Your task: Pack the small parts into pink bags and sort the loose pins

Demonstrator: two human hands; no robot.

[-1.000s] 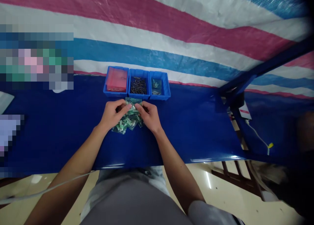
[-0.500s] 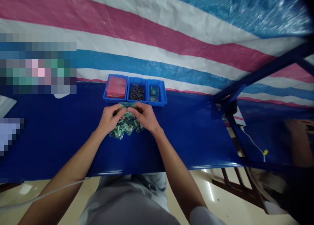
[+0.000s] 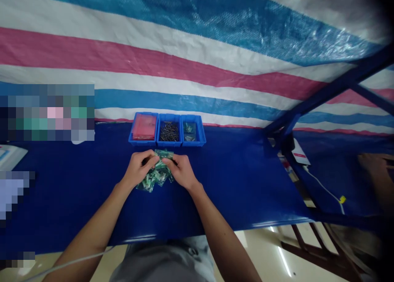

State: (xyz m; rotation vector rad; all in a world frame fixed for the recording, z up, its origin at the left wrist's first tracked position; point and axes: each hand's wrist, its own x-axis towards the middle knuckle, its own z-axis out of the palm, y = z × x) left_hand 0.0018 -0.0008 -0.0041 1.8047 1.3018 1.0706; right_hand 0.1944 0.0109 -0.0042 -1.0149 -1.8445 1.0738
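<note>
A pile of small clear bags with green parts [image 3: 155,176] lies on the blue table [image 3: 234,179] in front of me. My left hand [image 3: 140,169] and my right hand [image 3: 181,170] rest on the pile, fingers curled and pinching one small bag [image 3: 163,155] between them at its top. Behind the pile stand three blue bins side by side: the left bin [image 3: 143,129] holds pink bags, the middle bin [image 3: 169,131] holds dark screws, the right bin [image 3: 193,130] holds a few small bags.
A striped pink, white and blue tarp [image 3: 197,60] hangs behind the table. A blue metal frame [image 3: 323,95] stands at the right, with a white cable [image 3: 326,187] beside it. Another person's hand [image 3: 374,163] shows at the far right edge.
The view has tilted upward, so table and bins sit lower in frame. Both hands stay together on the bag pile, fingers working the top bag.
</note>
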